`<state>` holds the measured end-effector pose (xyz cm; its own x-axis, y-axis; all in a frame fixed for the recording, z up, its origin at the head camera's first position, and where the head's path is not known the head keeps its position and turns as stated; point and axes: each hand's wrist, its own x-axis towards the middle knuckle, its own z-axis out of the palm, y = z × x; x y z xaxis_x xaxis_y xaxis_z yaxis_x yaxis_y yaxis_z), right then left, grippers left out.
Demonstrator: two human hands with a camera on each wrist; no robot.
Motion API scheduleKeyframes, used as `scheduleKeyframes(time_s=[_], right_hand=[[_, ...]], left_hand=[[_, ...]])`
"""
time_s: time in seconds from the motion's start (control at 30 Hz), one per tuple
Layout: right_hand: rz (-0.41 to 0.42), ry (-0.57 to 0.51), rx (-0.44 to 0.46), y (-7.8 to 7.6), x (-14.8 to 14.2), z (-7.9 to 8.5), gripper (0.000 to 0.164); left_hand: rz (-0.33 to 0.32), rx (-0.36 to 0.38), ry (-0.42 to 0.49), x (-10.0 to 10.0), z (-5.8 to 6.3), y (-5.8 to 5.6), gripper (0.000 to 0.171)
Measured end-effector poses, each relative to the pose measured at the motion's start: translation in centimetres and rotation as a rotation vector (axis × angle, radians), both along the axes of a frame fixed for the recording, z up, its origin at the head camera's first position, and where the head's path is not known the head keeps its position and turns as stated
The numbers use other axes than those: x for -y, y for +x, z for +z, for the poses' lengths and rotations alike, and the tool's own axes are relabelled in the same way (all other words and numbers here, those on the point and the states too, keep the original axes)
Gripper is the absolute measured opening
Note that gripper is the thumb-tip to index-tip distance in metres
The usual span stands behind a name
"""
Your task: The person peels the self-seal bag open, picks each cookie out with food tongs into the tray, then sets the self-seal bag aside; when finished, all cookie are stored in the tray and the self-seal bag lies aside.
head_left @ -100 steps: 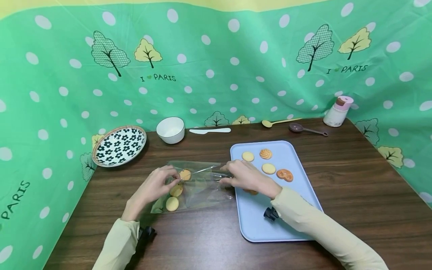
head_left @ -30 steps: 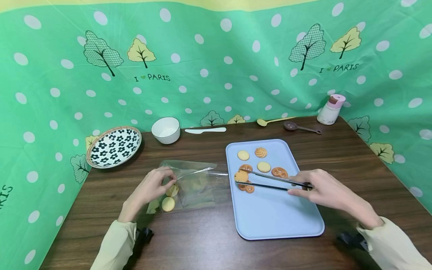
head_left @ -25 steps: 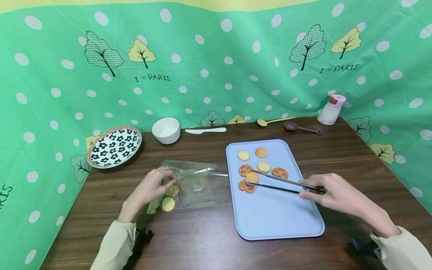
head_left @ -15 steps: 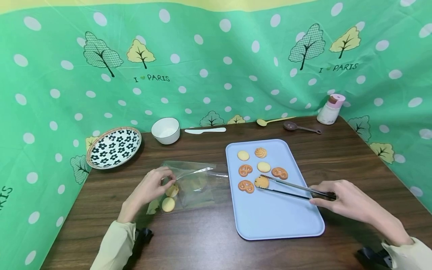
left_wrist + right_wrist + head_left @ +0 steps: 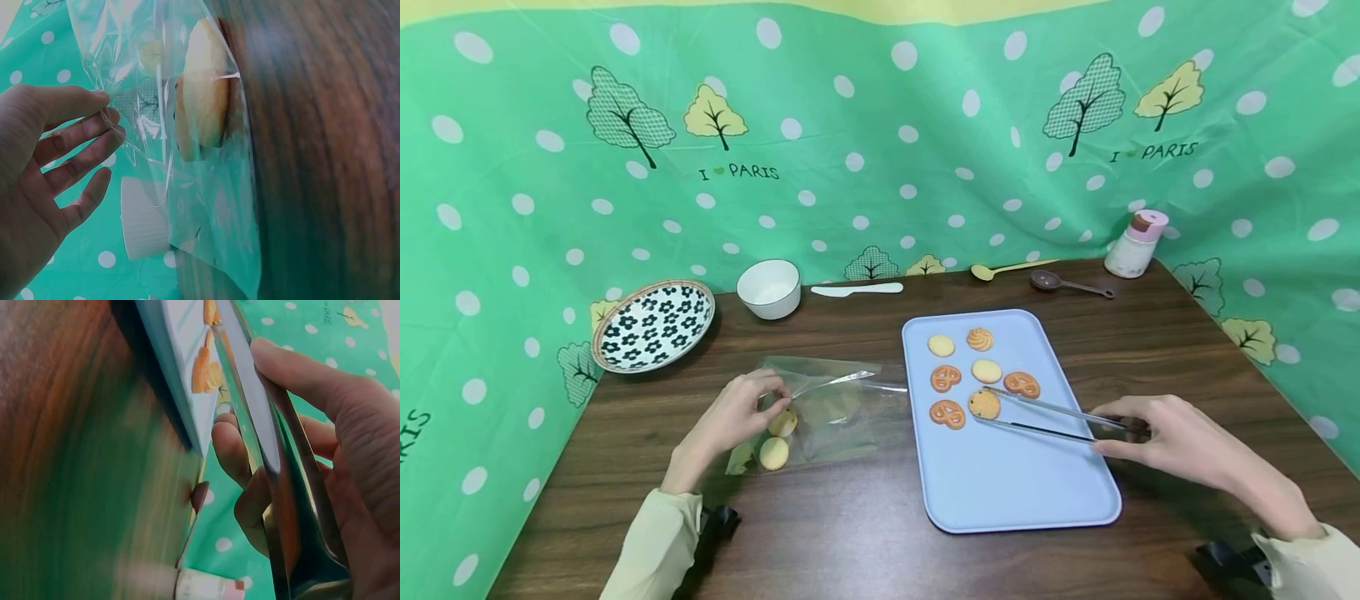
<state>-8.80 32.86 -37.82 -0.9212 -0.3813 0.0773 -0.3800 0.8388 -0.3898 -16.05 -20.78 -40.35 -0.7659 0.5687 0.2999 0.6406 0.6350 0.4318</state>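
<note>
In the head view my left hand [image 5: 730, 421] pinches the upper film of a clear plastic bag [image 5: 846, 425] lying on the table. Two round cookies [image 5: 774, 454] show inside it near my fingers. My right hand [image 5: 1183, 442] holds metal tongs [image 5: 1037, 431] between thumb and fingers, over the right side of a light blue tray [image 5: 1022, 492]. The tong tips stand either side of a round cookie with dark chips [image 5: 984, 405] at the tray. The right wrist view shows my thumb [image 5: 294, 365] and fingers on opposite arms of the tongs.
On the tray are two plain round cookies [image 5: 987, 372], several pretzel-shaped cookies [image 5: 947, 414] and a swirled cookie [image 5: 980, 339]. Behind stand a flowered plate [image 5: 655, 327], white bowl [image 5: 769, 289], white knife [image 5: 857, 289], yellow spoon [image 5: 992, 272], brown measuring spoon [image 5: 1067, 284] and pink-topped bottle [image 5: 1137, 243].
My right hand has moved with the tongs from the bag to the tray, carrying the chip cookie right, off the pretzel-shaped ones. One cookie fewer shows in the bag. The left hand stays.
</note>
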Motion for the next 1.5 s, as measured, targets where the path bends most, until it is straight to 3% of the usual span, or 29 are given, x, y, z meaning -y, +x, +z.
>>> scheduleKeyframes(time_s=[0.23,0.43,0.6,0.83,1.03,1.3,1.5], right_hand=[[0.037,-0.058,0.021,-0.2,-0.7,-0.2,0.038],[0.100,-0.118,0.089,-0.9,0.8,-0.1,0.036],[0.197,-0.157,0.058,-2.1,3.4,-0.1,0.032],[0.249,-0.131,-0.012,-4.1,7.6,-0.1,0.037],[0.327,-0.106,-0.003,-5.5,11.1,-0.4,0.035],[0.358,-0.090,0.019,-6.9,15.6,-0.6,0.020],[0.396,-0.088,0.014,-7.7,18.7,-0.9,0.035]], left_hand=[[-0.012,0.008,-0.008,-0.2,0.2,-0.2,0.004],[-0.017,0.004,-0.010,-0.2,0.3,-0.3,0.005],[-0.015,-0.001,-0.014,-0.1,0.1,-0.3,0.006],[-0.009,0.010,-0.011,-0.2,0.1,-0.2,0.006],[-0.002,0.014,-0.015,-0.1,0.2,-0.2,0.005],[0.015,0.017,-0.021,0.3,0.5,-0.2,0.005],[0.016,0.021,-0.013,0.5,0.7,-0.1,0.004]])
